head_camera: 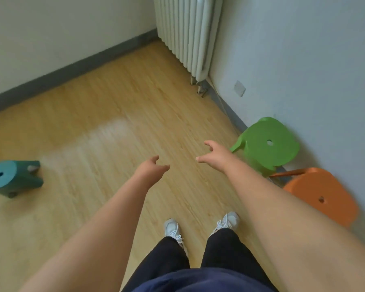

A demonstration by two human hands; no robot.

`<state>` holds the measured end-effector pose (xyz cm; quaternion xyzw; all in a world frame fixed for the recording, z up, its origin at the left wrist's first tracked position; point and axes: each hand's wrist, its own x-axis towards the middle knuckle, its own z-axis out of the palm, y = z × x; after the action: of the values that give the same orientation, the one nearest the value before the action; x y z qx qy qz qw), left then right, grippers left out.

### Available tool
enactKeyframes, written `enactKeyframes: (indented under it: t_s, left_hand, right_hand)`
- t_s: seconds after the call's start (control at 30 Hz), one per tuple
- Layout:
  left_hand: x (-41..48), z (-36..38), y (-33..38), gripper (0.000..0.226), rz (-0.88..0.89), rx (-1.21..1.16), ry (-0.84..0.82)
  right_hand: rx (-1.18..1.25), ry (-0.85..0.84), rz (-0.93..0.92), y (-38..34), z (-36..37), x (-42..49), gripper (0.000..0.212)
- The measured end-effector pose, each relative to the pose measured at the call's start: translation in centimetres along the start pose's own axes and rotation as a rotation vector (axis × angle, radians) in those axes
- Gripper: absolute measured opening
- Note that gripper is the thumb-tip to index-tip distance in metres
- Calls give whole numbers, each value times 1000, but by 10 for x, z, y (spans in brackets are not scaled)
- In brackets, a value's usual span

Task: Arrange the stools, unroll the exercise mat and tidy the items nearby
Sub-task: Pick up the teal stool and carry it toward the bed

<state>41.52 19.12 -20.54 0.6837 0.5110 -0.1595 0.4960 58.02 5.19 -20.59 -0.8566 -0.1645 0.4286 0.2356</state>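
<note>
A green stool (270, 144) stands by the right wall, with an orange stool (320, 194) just in front of it. A teal stool (13, 178) lies tipped on its side at the far left of the wooden floor. My left hand (150, 169) and my right hand (213, 154) are stretched out over the floor, fingers apart, holding nothing. My right hand is a short way left of the green stool and does not touch it. No exercise mat is in view.
A white radiator (185, 32) hangs on the right wall near the room's corner. A wall socket (239, 88) sits low on that wall. My feet in white shoes (173, 228) stand on the wooden floor (118, 114).
</note>
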Motion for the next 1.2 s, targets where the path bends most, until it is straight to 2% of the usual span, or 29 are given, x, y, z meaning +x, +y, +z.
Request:
enactKeyframes:
  t_s: [0.17,0.33,0.6,0.73,1.0,1.2]
  left_hand:
    - [-8,-83,-56,68,-83,-121,135]
    - [-8,-133,-96,67,-165,-227,203]
    - [16,-218,-133,64,-329,-424,391]
    - [26,-247,-144,64,-393,-522,447]
    - [39,-316,-200,64,-488,-663,585]
    - [46,-380,-269,64,-533,-681,614]
  right_hand:
    - [-85,-110,-142,-94,56,-1,82]
    - [-194,-231,-238,-171,98,16,84]
    - [-356,-449,-378,-296,164,65,85]
    - [-419,-495,-421,-352,193,87,80]
    - [-688,-632,-550,-440,304,95,82]
    - [-788,-691,-623,-504,401,88,83]
